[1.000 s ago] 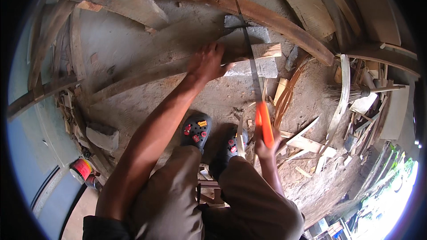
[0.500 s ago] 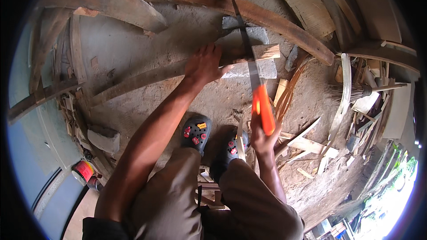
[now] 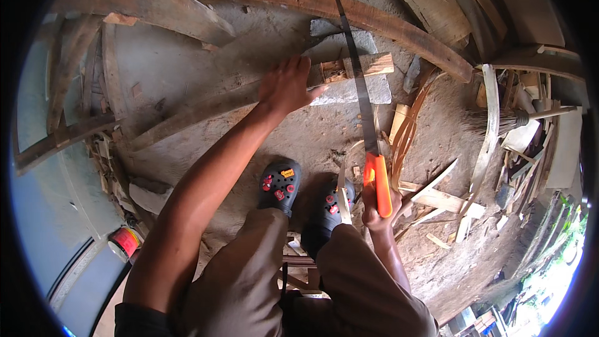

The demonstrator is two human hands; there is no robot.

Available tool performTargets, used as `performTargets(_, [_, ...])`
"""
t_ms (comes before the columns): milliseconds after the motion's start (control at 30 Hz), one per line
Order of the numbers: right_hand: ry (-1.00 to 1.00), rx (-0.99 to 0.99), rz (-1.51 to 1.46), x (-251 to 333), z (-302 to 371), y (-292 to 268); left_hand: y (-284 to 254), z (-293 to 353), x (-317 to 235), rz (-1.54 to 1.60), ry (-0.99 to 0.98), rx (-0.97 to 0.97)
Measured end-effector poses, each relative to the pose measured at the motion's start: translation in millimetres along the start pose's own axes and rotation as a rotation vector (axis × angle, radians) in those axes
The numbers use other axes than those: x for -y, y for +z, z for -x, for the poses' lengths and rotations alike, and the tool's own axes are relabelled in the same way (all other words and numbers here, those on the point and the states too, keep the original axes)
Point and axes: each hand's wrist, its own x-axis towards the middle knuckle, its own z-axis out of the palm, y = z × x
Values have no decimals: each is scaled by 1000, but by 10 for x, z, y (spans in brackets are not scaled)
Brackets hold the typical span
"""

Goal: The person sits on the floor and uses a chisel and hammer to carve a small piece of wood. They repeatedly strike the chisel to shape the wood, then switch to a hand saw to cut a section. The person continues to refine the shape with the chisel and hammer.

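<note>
– How are you holding things?
– I am wrapping my right grip (image 3: 370,203) around the orange handle (image 3: 380,188) of the saw (image 3: 366,106). My left grip (image 3: 284,87) is resting across the wooden beam (image 3: 218,111), thumb standing apart from the fingers; whether those fingers are clamping the far side, I am not able to tell

– And where are the beam and the saw sitting?
– The beam is lying low in front of me, its right part passing over a pale grey block (image 3: 379,91). The blade is crossing it just short of the beam end (image 3: 379,63)

– How far along are you?
– A light, rough patch (image 3: 335,71) is showing just left of the blade, so I am guessing some wood is already gone there. The beam end is lining up with the rest, so I am judging it not yet parted; the depth of any cut is hiding from me, and the severing is seemingly what is remaining

– Any containers around?
– Only a red-and-dark can (image 3: 124,243) is showing clearly, well apart on my left; I am not making out what it is holding
</note>
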Motion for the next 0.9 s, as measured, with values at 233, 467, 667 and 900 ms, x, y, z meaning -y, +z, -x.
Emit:
performTargets(233, [200,48,-92,87,-89,-75,-268,-37,151,23,216,78])
performTargets(467, [107,168,-192,-24,-15,-35,-269,-212,-33,263,-501,180])
performTargets(667, [228,111,-193,56,60,-37,-295,-209,-111,193,-529,172])
performTargets(900, [373,248,-178,85,158,3,-274,-179,-86,246,-560,120])
